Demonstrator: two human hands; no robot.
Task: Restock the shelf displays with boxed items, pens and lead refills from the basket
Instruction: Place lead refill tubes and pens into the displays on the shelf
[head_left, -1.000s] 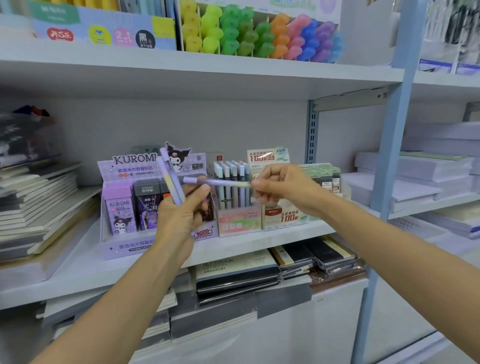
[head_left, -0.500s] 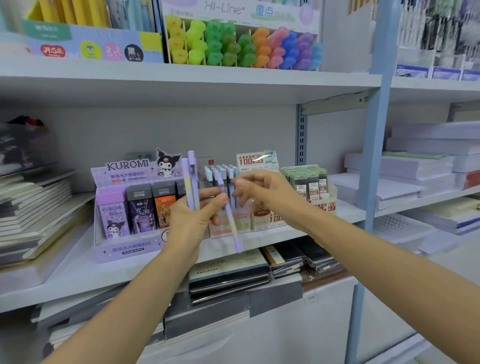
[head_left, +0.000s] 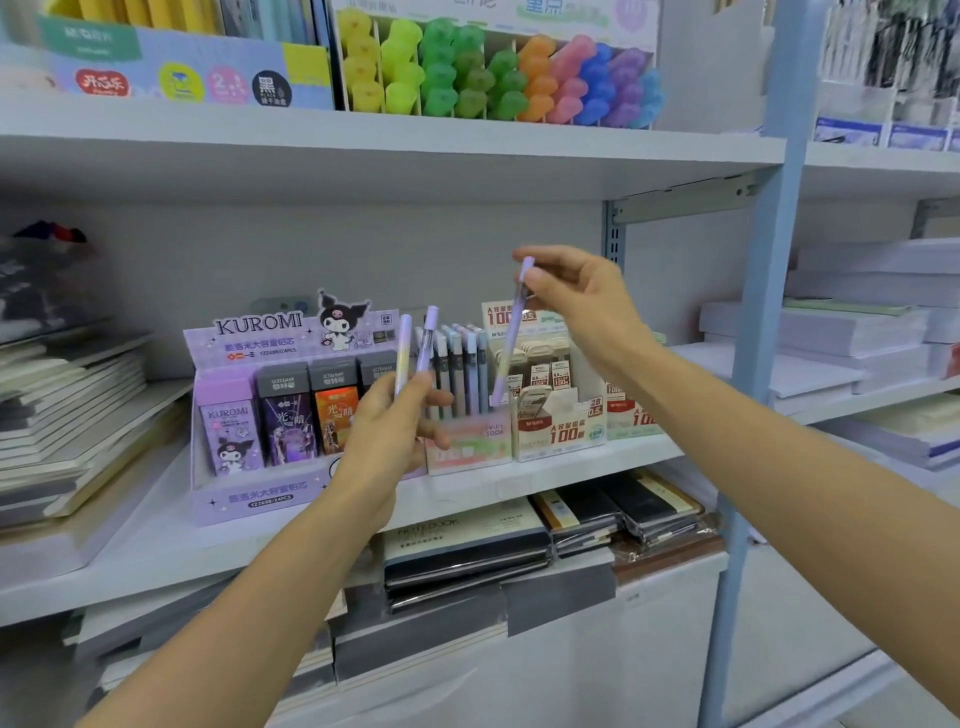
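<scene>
My right hand (head_left: 582, 301) pinches the top of a pastel purple pen (head_left: 509, 338), which hangs nearly upright with its lower end at the pink pen display box (head_left: 467, 441) on the middle shelf. My left hand (head_left: 387, 436) grips two more pastel pens (head_left: 415, 348), upright, just left of that box. Several pens stand in the box. Left of it is the purple Kuromi lead refill display (head_left: 249, 415); right of it is a beige lead refill display (head_left: 561, 421). No basket is visible.
A blue shelf upright (head_left: 763, 322) stands right of my right arm. Above is a shelf (head_left: 395, 150) with coloured highlighters (head_left: 493, 73). Notebook stacks (head_left: 67, 415) lie at the left and under the middle shelf; paper reams (head_left: 852, 327) at the right.
My right hand took one pen away from the left hand, turned it from level to upright, and raised it over the pink box. The left hand kept two pens.
</scene>
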